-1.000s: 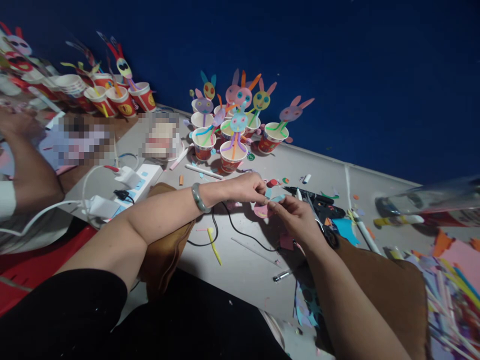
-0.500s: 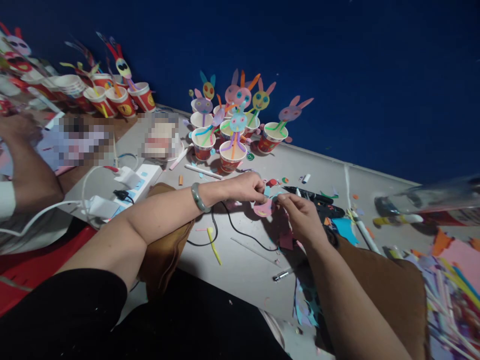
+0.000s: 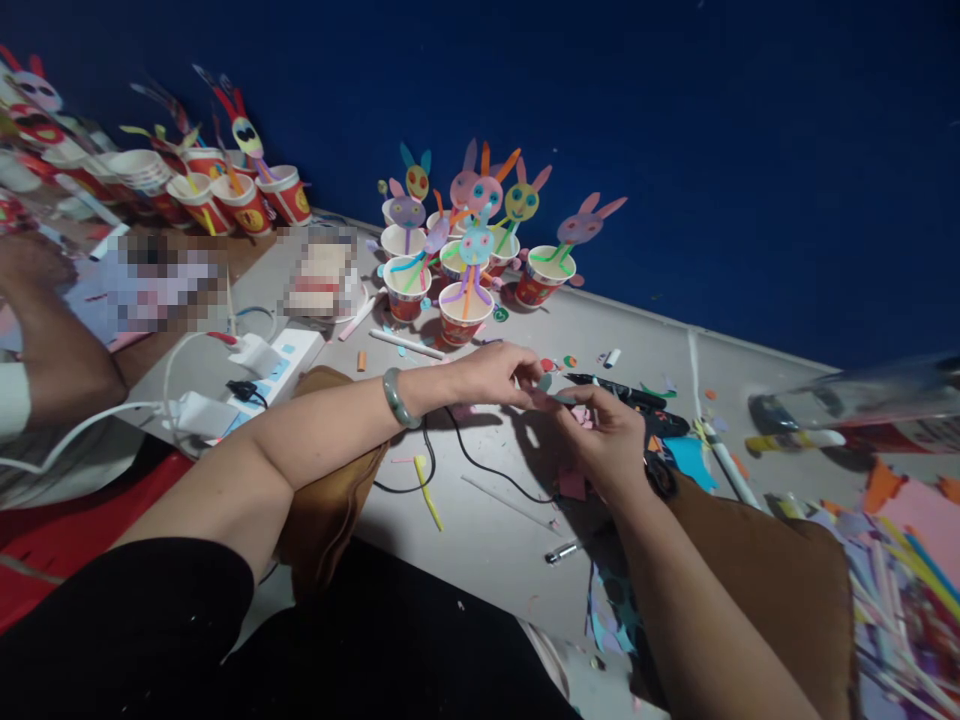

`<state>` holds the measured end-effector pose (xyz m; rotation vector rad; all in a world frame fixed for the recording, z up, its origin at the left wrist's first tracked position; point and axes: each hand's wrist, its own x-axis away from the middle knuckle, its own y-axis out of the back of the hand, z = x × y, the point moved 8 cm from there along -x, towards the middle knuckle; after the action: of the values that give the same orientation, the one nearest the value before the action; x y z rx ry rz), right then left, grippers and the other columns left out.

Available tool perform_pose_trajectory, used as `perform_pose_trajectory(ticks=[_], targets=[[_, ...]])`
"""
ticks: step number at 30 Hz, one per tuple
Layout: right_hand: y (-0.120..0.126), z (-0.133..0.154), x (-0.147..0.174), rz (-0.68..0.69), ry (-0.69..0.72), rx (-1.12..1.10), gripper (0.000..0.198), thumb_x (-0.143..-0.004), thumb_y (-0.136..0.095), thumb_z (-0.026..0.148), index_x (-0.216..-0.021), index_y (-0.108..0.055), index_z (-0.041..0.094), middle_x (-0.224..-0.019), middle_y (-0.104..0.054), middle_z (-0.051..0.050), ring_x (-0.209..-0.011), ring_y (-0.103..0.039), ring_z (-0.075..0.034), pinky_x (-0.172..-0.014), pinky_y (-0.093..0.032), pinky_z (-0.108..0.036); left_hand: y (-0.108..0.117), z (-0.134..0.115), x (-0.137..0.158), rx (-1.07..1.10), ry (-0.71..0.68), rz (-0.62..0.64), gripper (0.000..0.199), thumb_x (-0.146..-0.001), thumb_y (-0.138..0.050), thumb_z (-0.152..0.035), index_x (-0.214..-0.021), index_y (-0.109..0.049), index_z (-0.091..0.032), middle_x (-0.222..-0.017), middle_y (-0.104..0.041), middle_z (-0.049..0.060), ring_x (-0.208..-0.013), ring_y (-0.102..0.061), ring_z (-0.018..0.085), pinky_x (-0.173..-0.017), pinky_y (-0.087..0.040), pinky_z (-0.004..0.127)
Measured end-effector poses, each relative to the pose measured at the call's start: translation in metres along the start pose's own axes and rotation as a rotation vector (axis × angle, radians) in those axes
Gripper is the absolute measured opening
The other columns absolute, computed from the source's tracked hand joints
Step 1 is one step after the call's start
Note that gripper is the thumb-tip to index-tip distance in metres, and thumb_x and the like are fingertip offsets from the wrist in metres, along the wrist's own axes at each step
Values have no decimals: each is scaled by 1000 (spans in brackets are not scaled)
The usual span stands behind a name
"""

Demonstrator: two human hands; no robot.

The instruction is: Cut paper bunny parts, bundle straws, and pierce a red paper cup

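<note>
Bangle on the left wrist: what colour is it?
The bangle is greyish green, in the head view.

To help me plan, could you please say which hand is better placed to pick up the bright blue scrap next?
Right hand, likely: it is nearer the scrap; the left hand is farther off.

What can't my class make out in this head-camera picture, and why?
Head view:
Small piece: full outline and grip, covered by the left hand and right hand.
Pixelated item: its identity, masked by blocks.
Clear bottle: far end, blurred and cut off by the right edge.
Rear cup: most of its body, hidden behind the front cup.
</note>
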<state>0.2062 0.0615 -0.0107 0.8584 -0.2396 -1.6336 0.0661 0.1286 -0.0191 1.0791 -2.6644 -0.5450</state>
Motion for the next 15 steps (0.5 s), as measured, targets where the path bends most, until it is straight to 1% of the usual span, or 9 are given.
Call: perform_pose_trajectory(ticks=[2,3,4,5,7,8,10,13,15], targets=[[11,21,4,-149,272,241,11,-86,-66,31,-78,-68,23,-77,-74,-3,-75,-67,-19,-78,-46,-37,4,3,0,11,26,-57,52,-59,-80,-14,-109,-64,-14,-93,-65,1,-72,-53,8,-67,-42,22],[13,31,8,-202,402,345,8,-86,-65,27,-79,-67,24,-78,-74,-2,-75,-67,-19,-80,-45,-38,6,4,1,20,47,-78,61,-60,-78,-10,-118,-62,-14,-100,-66,3,-72,-53,8,-68,-44,22],[14,39,13,-246,518,426,6,-86,-65,23,-80,-67,24,-79,-74,-2,-74,-65,-17,-80,-43,-37,7,6,1,39,68,-92,63,-62,-75,-8,-122,-59,-14,-105,-67,4,-73,-54,8,-69,-45,22],[14,46,18,-284,618,480,7,-85,-64,20,-81,-67,25,-80,-74,-1,-73,-64,-16,-80,-42,-37,8,7,2,73,92,-99,59,-65,-71,-6,-122,-58,-14,-106,-67,5,-74,-55,8,-69,-45,22],[15,55,27,-338,758,529,10,-85,-64,17,-85,-67,26,-82,-73,0,-74,-63,-15,-80,-40,-37,7,6,3,164,133,-87,42,-72,-63,-4,-113,-60,-12,-102,-69,6,-76,-58,8,-69,-46,21],[15,57,30,-356,797,536,11,-85,-65,15,-86,-67,26,-82,-73,0,-76,-63,-15,-81,-40,-37,6,5,3,207,148,-66,30,-76,-61,-6,-105,-62,-11,-96,-69,5,-75,-59,8,-68,-46,21],[16,59,32,-370,826,547,13,-84,-66,14,-88,-68,27,-84,-73,0,-79,-63,-15,-83,-39,-37,2,1,3,279,172,-14,7,-84,-58,-15,-88,-63,-12,-82,-69,3,-69,-59,8,-66,-45,21],[15,60,31,-367,816,579,14,-83,-67,13,-88,-68,27,-83,-73,1,-79,-63,-14,-83,-39,-37,-3,-5,5,368,231,60,26,-92,-47,-23,-72,-61,-13,-67,-65,1,-61,-57,8,-64,-45,23],[15,63,31,-381,830,586,14,-83,-67,12,-87,-67,26,-82,-73,1,-77,-63,-14,-82,-39,-36,-5,-7,8,392,271,99,31,-91,-44,-24,-68,-62,-14,-64,-64,1,-59,-58,9,-63,-44,23]])
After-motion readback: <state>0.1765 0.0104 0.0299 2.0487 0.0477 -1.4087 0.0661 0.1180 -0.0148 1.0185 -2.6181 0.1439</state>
